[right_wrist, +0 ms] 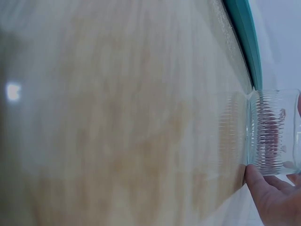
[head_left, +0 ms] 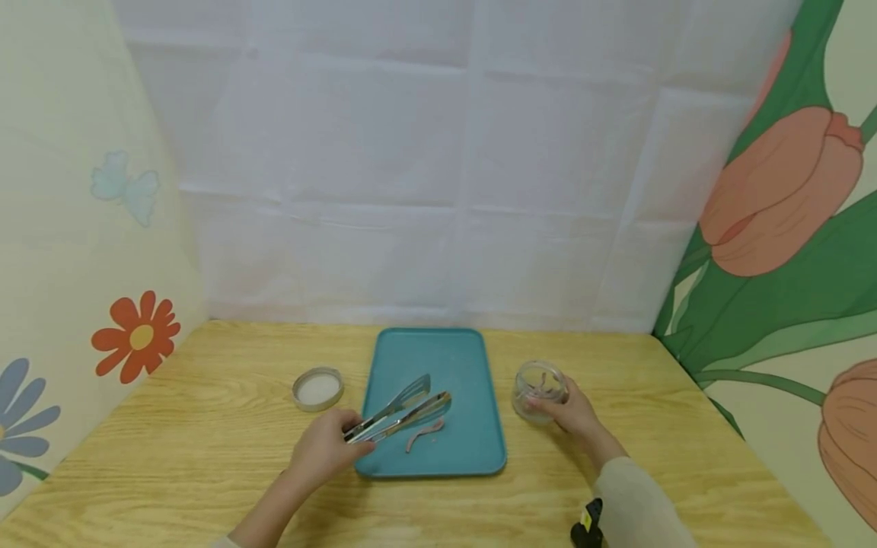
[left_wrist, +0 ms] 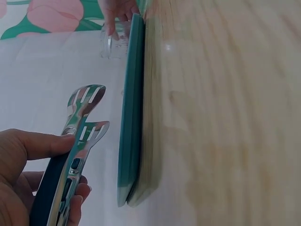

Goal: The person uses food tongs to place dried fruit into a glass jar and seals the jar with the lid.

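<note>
Metal tongs [head_left: 404, 411] with slotted ends are gripped in my left hand [head_left: 327, 447], their two arms spread apart above the tray. In the left wrist view, thumb and fingers wrap the dark handle of the tongs [left_wrist: 70, 155]. Under the tips, a thin pinkish strip [head_left: 425, 434] lies on the blue-green tray [head_left: 438, 350]. My right hand [head_left: 575, 415] holds a clear glass jar [head_left: 540, 390] by its side, right of the tray. The jar stands upright without a lid, and a small pinkish piece shows inside it.
A round lid [head_left: 318, 389] lies on the wooden table [head_left: 226, 403] left of the tray. A white sheet [head_left: 411, 152] hangs behind the table, with flower-patterned panels [head_left: 774, 304] at both sides. A black object [head_left: 587, 525] is by the right sleeve.
</note>
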The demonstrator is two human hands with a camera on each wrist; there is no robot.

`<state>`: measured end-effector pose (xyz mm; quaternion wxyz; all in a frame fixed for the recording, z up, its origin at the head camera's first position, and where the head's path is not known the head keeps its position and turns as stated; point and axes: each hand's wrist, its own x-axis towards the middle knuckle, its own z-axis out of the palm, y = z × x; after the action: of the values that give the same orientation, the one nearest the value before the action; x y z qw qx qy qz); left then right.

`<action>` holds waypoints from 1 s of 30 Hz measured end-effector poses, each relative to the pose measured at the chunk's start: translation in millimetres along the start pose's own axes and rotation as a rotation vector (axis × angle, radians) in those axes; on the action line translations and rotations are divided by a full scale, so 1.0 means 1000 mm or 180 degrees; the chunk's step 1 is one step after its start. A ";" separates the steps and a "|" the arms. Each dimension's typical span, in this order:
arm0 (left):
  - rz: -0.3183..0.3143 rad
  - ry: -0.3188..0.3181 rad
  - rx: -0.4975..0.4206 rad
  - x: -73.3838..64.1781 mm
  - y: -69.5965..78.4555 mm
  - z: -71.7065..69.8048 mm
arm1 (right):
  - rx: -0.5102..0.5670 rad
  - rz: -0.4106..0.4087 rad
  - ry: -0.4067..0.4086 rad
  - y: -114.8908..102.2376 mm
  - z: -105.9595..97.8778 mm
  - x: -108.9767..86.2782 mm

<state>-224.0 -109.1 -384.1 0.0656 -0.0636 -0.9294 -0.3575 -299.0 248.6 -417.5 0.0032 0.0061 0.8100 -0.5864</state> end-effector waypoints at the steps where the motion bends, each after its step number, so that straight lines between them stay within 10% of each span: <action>1: -0.0012 -0.0029 0.0000 0.000 -0.001 0.000 | -0.0004 -0.0001 0.0007 0.000 0.000 0.000; 30: -0.0012 -0.0208 0.0468 -0.007 -0.009 -0.003 | 0.0013 -0.0005 -0.0012 0.003 0.000 0.002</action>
<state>-218.6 -118.2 -388.4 0.0390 -0.0685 -0.9550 -0.2861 -301.2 249.8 -419.9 0.0043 0.0042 0.8088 -0.5880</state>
